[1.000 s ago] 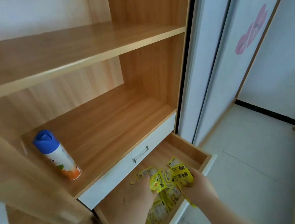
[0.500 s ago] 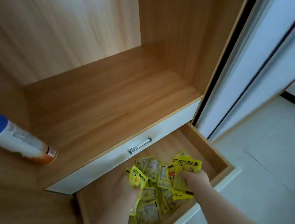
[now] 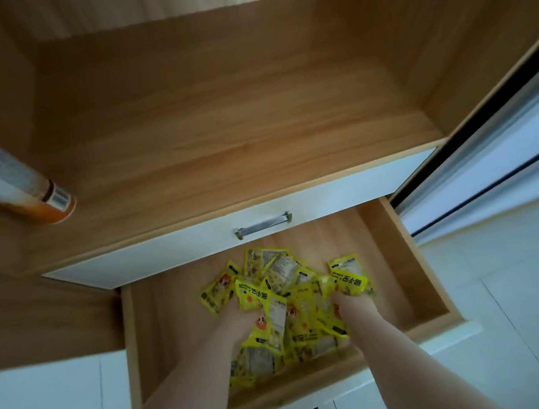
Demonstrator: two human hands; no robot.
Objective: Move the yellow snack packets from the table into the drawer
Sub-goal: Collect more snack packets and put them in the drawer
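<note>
Both hands reach down into the open drawer (image 3: 425,291), amid a heap of yellow snack packets (image 3: 300,306). Left hand (image 3: 239,321) has fingers curled around a clutch of packets; fingertips are buried in the pile. Right hand (image 3: 355,307) grips packets likewise, one sticking up past the knuckles. The heap lies on the drawer floor, centre to front. Closed white drawer with metal handle (image 3: 262,226) sits above. Spray can (image 3: 15,187) stands on the shelf, left.
</note>
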